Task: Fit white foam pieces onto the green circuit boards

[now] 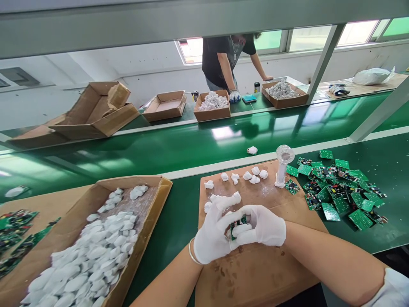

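A small green circuit board (242, 220) is held between my two white-gloved hands above a brown cardboard sheet (243, 273). My left hand (212, 234) is closed on the board's left side, partly covering it. From the right, my right hand (263, 226) grips the same board with bent fingers. Most of the board is hidden by the gloves. Just beyond my hands, several white putty-like lumps (254, 179) lie on the cardboard. A clear plastic tool with a round top (281, 166) stands at the sheet's far right, beside another circuit board (292, 186).
Many circuit boards (340, 187) are piled on the green table at right. At left sits a cardboard tray (153, 213) of white-covered pieces. Past a pale rail, a green conveyor belt (198, 143) carries a white-topped board (252, 150). A person (220, 64) stands across, near boxes of white pieces.
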A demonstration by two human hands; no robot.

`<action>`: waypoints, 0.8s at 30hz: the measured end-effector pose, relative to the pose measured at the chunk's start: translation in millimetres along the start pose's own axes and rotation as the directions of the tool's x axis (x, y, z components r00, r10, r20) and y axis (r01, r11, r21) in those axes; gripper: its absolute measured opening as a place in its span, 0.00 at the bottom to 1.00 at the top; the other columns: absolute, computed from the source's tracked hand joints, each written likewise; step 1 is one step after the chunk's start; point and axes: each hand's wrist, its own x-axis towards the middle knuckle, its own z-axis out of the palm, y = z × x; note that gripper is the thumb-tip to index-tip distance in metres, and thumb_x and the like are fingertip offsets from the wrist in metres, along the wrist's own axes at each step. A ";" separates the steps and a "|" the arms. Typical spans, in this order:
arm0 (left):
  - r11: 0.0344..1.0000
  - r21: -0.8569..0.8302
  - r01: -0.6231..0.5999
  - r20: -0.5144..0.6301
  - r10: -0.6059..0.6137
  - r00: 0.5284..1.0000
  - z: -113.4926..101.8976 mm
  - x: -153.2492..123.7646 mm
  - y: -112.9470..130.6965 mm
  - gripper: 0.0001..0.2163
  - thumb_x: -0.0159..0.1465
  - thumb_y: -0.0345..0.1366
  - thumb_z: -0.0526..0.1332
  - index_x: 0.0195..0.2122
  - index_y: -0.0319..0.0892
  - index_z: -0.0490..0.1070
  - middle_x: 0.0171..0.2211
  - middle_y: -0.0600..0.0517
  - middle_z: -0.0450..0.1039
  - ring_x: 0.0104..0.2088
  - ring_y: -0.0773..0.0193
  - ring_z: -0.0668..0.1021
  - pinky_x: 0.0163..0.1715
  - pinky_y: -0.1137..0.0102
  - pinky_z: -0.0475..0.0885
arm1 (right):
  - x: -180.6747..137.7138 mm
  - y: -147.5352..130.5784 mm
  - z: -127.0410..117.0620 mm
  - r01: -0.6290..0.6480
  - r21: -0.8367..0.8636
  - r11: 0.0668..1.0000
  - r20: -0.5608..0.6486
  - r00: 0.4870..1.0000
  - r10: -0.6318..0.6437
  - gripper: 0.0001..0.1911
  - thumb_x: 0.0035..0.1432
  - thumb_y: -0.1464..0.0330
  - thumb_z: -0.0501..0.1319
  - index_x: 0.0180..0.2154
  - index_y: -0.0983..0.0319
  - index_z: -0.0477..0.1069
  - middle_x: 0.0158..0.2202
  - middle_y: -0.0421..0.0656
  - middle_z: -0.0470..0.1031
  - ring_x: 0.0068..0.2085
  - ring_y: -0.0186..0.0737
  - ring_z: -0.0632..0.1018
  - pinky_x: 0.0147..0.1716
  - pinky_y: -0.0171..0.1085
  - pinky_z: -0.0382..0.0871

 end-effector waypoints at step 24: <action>0.954 -0.299 0.003 0.054 0.014 0.998 -3.8 5.7 0.3 0.27 0.52 0.37 0.69 0.53 0.46 0.63 0.46 0.45 0.76 0.54 0.47 0.73 0.52 0.48 0.68 | 2.0 -5.1 -4.1 0.043 -0.215 0.976 0.041 0.999 -0.035 0.12 0.50 0.62 0.66 0.27 0.64 0.69 0.25 0.38 0.64 0.31 0.35 0.66 0.32 0.36 0.62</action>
